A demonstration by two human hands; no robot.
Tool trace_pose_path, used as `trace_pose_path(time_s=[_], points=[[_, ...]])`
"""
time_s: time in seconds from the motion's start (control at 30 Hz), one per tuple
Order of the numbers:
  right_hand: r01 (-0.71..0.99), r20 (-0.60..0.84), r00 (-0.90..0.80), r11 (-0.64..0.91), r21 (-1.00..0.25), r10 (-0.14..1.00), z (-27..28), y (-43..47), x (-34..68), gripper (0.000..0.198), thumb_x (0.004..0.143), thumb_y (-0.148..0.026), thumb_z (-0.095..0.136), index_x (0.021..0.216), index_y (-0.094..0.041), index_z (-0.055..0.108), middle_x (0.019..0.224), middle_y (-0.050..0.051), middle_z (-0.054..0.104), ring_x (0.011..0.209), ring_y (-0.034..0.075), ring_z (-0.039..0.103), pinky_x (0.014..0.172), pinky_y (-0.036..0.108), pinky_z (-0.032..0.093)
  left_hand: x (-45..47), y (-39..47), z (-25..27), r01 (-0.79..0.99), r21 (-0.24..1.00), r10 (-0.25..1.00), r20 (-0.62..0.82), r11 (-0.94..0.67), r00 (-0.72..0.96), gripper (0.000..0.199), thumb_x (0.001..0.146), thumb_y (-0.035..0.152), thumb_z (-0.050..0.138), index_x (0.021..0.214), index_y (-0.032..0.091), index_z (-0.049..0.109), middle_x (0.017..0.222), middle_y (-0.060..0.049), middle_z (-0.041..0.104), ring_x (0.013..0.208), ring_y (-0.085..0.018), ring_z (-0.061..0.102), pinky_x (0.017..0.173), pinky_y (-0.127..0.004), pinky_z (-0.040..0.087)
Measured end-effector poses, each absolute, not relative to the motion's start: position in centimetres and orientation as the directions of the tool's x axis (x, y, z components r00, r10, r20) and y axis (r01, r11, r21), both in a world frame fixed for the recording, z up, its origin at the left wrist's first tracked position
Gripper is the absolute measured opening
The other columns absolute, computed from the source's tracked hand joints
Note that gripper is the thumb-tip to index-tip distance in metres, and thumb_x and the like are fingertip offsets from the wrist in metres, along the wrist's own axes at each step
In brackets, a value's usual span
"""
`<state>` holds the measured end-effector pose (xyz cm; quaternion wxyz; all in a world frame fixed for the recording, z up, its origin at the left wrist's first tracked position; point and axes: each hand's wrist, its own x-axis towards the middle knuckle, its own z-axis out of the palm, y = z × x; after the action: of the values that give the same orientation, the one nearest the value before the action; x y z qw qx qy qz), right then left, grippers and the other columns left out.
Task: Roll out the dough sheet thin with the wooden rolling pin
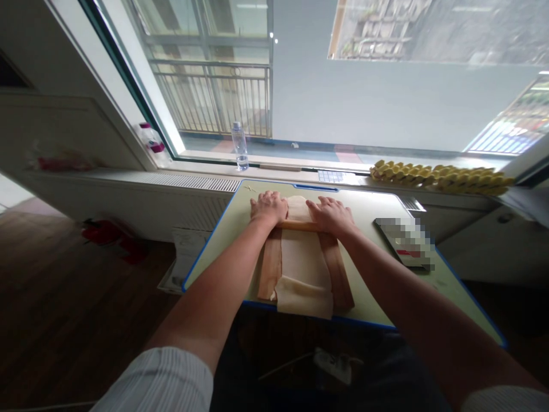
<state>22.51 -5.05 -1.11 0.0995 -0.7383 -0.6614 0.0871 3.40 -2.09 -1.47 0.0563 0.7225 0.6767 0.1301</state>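
Note:
A thin wooden rolling pin (302, 225) lies crosswise on a long cream sheet (302, 252), which looks like rolled dough or clay. My left hand (269, 207) presses on the pin's left end, palm down, with its fingers reaching past it. On the right end rests my right hand (332, 214), its fingers stretched forward and apart. Brown wood (340, 274) shows along both sides of the sheet; whether it is one board or two strips I cannot tell. The sheet's near end is folded over and hangs at the table's front edge.
The pale green table (231, 252) has a blue rim. A dark flat object, partly blurred (405, 243), lies at its right. Along the windowsill stand a clear bottle (240, 147) and yellow egg cartons (441, 178). A red fire extinguisher (109, 234) is on the floor at left.

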Motion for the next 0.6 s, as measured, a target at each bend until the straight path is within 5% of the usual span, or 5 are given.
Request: trace_pose_path(time_s=[0.6], points=[[0.954, 0.083, 0.143, -0.115, -0.278, 0.986, -1.7, -0.9, 23.3, 0.074, 0.107, -0.068, 0.030, 0.150, -0.015, 0.058, 0.154, 0.023, 0.058, 0.139, 0.040, 0.053, 0.114, 0.057, 0.037, 4.2, 1.7, -1.8, 0.968, 0.243, 0.990, 0.141, -0.064, 0.030, 0.051, 0.106, 0.045, 0.034, 0.134, 0.018, 0.066, 0.144, -0.018, 0.064, 0.134, -0.035, 0.057, 0.114, -0.056, 0.044]])
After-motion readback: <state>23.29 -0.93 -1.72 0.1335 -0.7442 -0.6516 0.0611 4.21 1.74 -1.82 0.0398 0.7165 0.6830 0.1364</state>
